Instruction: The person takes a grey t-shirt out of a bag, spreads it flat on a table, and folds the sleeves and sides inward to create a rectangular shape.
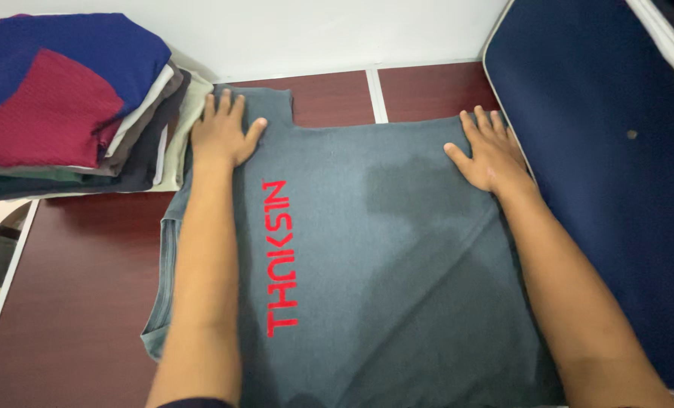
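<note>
Both hands, left hand (222, 134) and right hand (490, 155), flat on grey shirt (382, 264), fingers spread wide, holding nothing. Left of shirt, stack of folded clothes (72, 106); right, navy cushion (616, 151); beneath, dark red tabletop (80, 302).

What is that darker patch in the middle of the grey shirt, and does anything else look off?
A darker blotch sits near the middle of the grey T-shirt, between the left hand and right hand; it looks like a damp spot or a shadow, and I cannot tell which. The stack of folded clothes leans slightly. Nothing else stands out.
</note>
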